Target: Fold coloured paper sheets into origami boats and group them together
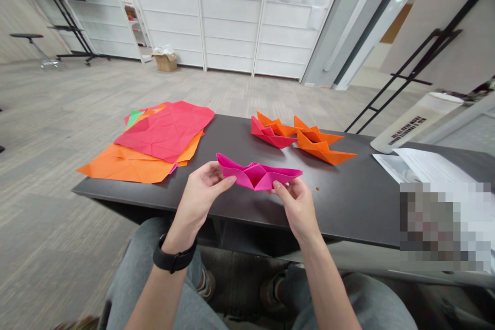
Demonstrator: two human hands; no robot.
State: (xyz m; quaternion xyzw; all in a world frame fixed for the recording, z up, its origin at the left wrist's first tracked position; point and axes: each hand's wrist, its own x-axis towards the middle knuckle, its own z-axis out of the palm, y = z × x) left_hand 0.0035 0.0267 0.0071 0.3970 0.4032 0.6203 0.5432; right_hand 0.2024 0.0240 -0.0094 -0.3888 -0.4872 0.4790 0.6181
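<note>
A magenta folded paper boat (255, 175) is held up over the near edge of the dark table, its hull spread lengthwise between my two hands. My left hand (204, 185), with a black band on the wrist, pinches the boat's left end between thumb and fingers. At the other end my right hand (296, 198) grips the paper, thumb on the near side. Beyond it stand several finished paper boats: a red one (270, 134) and orange ones (325, 149), grouped close together. The fingertips behind the magenta paper are partly hidden.
Creased red, orange and green paper sheets (162, 134) are piled on the left of the table (232, 203). On the right are a white cylinder with black lettering (415, 124) and white papers (436, 165). A pixelated patch covers the right edge.
</note>
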